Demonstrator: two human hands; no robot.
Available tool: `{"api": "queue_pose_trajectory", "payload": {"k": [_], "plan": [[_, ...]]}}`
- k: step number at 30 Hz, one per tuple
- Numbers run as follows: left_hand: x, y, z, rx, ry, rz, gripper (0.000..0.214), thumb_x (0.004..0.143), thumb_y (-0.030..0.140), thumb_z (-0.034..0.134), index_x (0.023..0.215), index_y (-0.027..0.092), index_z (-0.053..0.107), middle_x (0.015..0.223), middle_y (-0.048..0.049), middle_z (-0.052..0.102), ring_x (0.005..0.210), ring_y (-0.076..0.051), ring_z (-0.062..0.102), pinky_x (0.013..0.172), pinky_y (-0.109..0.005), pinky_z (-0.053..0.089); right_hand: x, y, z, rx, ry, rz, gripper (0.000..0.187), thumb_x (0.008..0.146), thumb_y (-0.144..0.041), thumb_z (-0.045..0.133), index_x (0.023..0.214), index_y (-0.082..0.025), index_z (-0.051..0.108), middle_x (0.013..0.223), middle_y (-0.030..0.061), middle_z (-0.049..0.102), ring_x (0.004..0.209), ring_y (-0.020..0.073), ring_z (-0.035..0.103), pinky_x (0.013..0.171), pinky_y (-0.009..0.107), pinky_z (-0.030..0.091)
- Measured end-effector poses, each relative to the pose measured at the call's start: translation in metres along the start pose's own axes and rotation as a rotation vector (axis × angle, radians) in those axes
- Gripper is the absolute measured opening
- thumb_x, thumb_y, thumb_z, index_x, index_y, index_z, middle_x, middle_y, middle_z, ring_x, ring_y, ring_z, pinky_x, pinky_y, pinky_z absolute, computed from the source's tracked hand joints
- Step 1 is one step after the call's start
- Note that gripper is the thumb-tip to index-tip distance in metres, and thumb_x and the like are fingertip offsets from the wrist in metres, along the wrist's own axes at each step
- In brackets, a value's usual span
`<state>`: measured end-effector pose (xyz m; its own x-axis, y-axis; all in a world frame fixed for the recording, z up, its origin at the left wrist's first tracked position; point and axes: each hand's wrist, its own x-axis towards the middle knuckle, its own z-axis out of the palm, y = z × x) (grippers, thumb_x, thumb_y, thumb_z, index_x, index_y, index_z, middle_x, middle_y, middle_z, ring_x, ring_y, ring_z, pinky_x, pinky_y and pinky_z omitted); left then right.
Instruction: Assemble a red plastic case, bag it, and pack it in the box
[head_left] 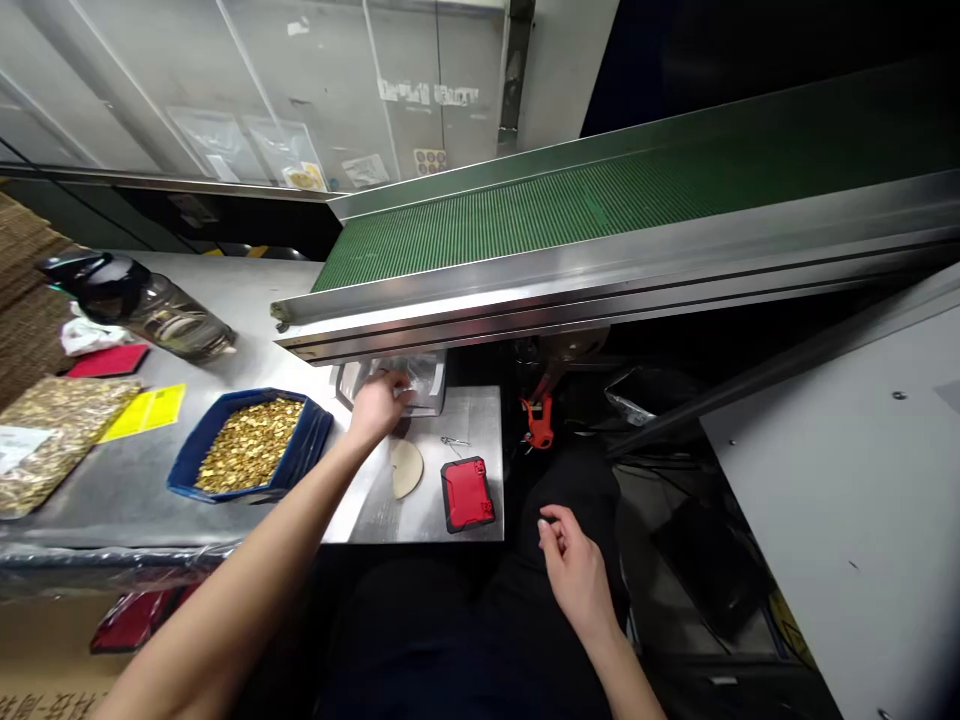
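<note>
My left hand [377,403] reaches forward under the conveyor's edge and closes on clear plastic bags [417,381] held in a small clear box [433,400] on the steel table [442,500]. My right hand [571,562] hangs over my dark lap, off the table, fingers loosely curled with nothing visible in them. A beige half-round piece [406,467] and a red case [466,493] lie on the table just in front of the left hand. A blue tray [307,440] filled with small gold parts [250,444] sits left of my forearm.
A green conveyor belt [600,195] in a steel frame runs overhead to the right. A dark bottle [142,305] lies at the back left, near a yellow card [146,411], a red card [111,360] and a bag of gold parts [52,435]. An orange clip [538,420] hangs below the conveyor.
</note>
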<state>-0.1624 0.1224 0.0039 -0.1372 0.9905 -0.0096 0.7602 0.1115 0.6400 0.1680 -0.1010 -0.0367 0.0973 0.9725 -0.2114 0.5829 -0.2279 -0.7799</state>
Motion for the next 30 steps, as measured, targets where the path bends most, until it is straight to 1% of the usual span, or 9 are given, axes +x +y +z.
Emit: {"api": "queue_pose_trajectory", "payload": {"k": [3,8,11,13,16,19,22,26,30], "plan": [[0.021,-0.008,0.003,0.065,-0.067,-0.027,0.028,0.094,0.044,0.068,0.091,0.016,0.069,0.092,-0.0038,0.071,0.088,-0.020,0.068,0.087,-0.042,0.055,-0.002,0.010,-0.006,0.111,-0.001,-0.016,0.034,0.104,-0.050,0.043,0.110,-0.023,0.064,0.075,0.0022,0.068,0.067,0.0203,0.067,0.065,0.028,0.049],[0.027,-0.018,-0.003,0.076,-0.083,-0.066,0.036,0.097,0.050,0.061,0.096,0.015,0.069,0.083,-0.0016,0.069,0.073,-0.018,0.066,0.073,-0.036,0.056,-0.001,0.011,-0.004,0.077,0.058,-0.059,0.032,0.105,-0.044,0.044,0.106,-0.022,0.066,0.078,0.0029,0.070,0.071,0.0195,0.070,0.068,0.026,0.050],[0.025,-0.018,-0.002,0.063,-0.068,-0.013,0.037,0.097,0.049,0.059,0.103,0.014,0.070,0.090,-0.0068,0.072,0.078,-0.020,0.067,0.076,-0.036,0.055,0.001,0.009,0.000,0.036,0.052,-0.080,0.030,0.104,-0.042,0.045,0.105,-0.023,0.068,0.080,0.0030,0.072,0.069,0.0188,0.069,0.068,0.026,0.048],[0.026,-0.017,0.001,0.056,-0.063,0.047,0.039,0.091,0.050,0.065,0.107,0.015,0.071,0.101,-0.0102,0.074,0.089,-0.024,0.069,0.082,-0.037,0.054,0.002,0.007,0.002,-0.003,0.041,-0.102,0.029,0.103,-0.040,0.045,0.104,-0.023,0.069,0.083,0.0031,0.073,0.068,0.0183,0.069,0.067,0.026,0.047],[0.034,-0.014,0.006,0.059,-0.088,0.093,0.038,0.085,0.051,0.073,0.104,0.018,0.072,0.109,-0.0081,0.075,0.100,-0.027,0.069,0.091,-0.039,0.053,0.002,0.005,0.006,-0.069,0.031,-0.135,0.029,0.102,-0.039,0.045,0.102,-0.025,0.070,0.085,0.0034,0.074,0.068,0.0186,0.068,0.066,0.026,0.045],[0.046,-0.012,0.007,0.055,-0.140,0.050,0.032,0.093,0.050,0.068,0.098,0.018,0.072,0.102,-0.0057,0.076,0.096,-0.023,0.070,0.092,-0.043,0.055,0.000,0.004,0.008,-0.124,0.031,-0.155,0.032,0.103,-0.040,0.042,0.102,-0.025,0.071,0.086,0.0044,0.075,0.069,0.0196,0.069,0.067,0.027,0.046],[0.054,-0.013,0.002,0.021,-0.170,-0.011,0.029,0.096,0.045,0.066,0.099,0.017,0.072,0.104,-0.0055,0.075,0.097,-0.022,0.071,0.092,-0.043,0.057,-0.001,0.006,0.009,-0.160,0.036,-0.159,0.035,0.104,-0.040,0.039,0.102,-0.025,0.071,0.085,0.0049,0.075,0.068,0.0199,0.069,0.066,0.027,0.046],[0.056,-0.016,-0.005,-0.070,-0.177,-0.065,0.025,0.096,0.040,0.067,0.101,0.016,0.072,0.107,-0.0057,0.075,0.099,-0.023,0.071,0.092,-0.043,0.058,-0.001,0.008,0.009,-0.198,0.043,-0.151,0.033,0.105,-0.038,0.040,0.103,-0.025,0.070,0.085,0.0046,0.075,0.068,0.0200,0.069,0.066,0.027,0.044],[0.053,-0.019,-0.003,-0.187,-0.149,-0.111,0.023,0.096,0.036,0.068,0.104,0.015,0.071,0.109,-0.0066,0.074,0.100,-0.022,0.071,0.091,-0.043,0.059,-0.001,0.008,0.011,-0.228,0.043,-0.142,0.031,0.104,-0.038,0.041,0.103,-0.025,0.070,0.083,0.0039,0.075,0.068,0.0201,0.068,0.065,0.027,0.042]]}}
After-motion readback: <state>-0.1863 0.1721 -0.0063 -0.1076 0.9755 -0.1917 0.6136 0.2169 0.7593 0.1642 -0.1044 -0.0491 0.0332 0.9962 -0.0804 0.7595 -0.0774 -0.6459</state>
